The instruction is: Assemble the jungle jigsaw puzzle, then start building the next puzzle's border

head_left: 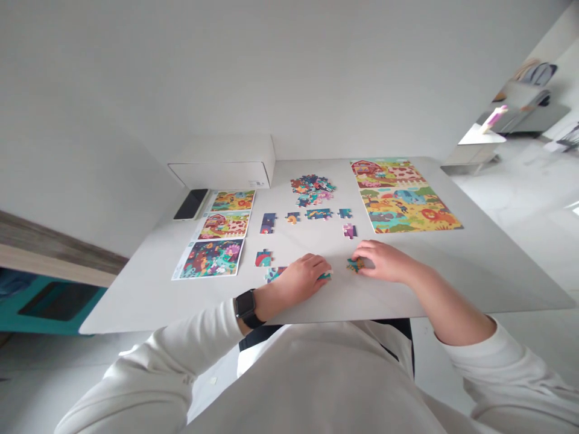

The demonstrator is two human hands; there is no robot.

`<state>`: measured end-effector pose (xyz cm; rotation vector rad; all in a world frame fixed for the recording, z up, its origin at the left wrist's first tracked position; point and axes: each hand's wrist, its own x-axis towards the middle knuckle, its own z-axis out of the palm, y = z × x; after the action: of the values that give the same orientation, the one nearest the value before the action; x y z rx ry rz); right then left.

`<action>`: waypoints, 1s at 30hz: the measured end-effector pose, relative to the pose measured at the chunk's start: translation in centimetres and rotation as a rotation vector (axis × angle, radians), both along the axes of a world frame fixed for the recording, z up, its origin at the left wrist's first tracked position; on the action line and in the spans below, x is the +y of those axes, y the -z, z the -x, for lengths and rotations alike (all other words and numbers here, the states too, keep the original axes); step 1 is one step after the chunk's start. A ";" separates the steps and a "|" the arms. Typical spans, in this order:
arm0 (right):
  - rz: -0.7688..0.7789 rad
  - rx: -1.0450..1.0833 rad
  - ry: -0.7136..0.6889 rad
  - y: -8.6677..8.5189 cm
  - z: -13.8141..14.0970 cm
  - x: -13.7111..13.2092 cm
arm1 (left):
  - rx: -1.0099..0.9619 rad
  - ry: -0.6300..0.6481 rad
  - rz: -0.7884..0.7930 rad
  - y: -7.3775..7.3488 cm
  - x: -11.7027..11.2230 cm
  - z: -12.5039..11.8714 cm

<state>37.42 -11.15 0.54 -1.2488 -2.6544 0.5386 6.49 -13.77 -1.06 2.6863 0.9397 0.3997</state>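
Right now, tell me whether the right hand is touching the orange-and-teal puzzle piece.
Touching. The head view shows the right hand with its fingertips lying on the orange-and-teal puzzle piece, with no gap visible between them.

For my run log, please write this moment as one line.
left hand: on teal piece | right hand: on blue-orange piece | ahead: piece pile, finished puzzle
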 end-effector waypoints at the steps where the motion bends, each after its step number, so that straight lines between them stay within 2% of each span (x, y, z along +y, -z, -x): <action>1: -0.001 -0.009 0.000 -0.1 0.0 0.0 | -0.009 0.000 -0.007 0.0 0.0 0.0; 6: 0.016 -0.035 0.000 -0.8 -0.1 0.5 | -0.103 -0.065 -0.085 -0.9 0.8 1.7; 9: -0.017 0.008 0.059 -1.5 -0.3 1.6 | -0.167 -0.157 -0.112 -2.3 2.6 4.0; 13: -0.085 0.080 0.123 -2.5 0.0 4.6 | -0.247 -0.339 -0.085 -3.7 5.9 6.8; 15: -0.099 0.082 0.151 -2.8 0.3 6.4 | -0.301 -0.410 -0.037 -3.6 7.4 8.0; 19: -0.104 0.047 0.249 -2.8 1.0 10.6 | -0.462 -0.556 0.079 -2.3 9.6 9.7; 22: -0.093 0.018 0.369 -2.3 1.5 13.9 | -0.458 -0.638 0.113 -1.5 10.4 10.7; 30: -0.060 -0.096 0.567 -0.8 5.3 21.0 | -0.380 -0.660 0.076 -1.8 10.3 11.4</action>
<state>32.15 9.88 1.38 -1.9373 -2.2001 0.3096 -4.87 -3.44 0.76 2.0540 1.6430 0.9375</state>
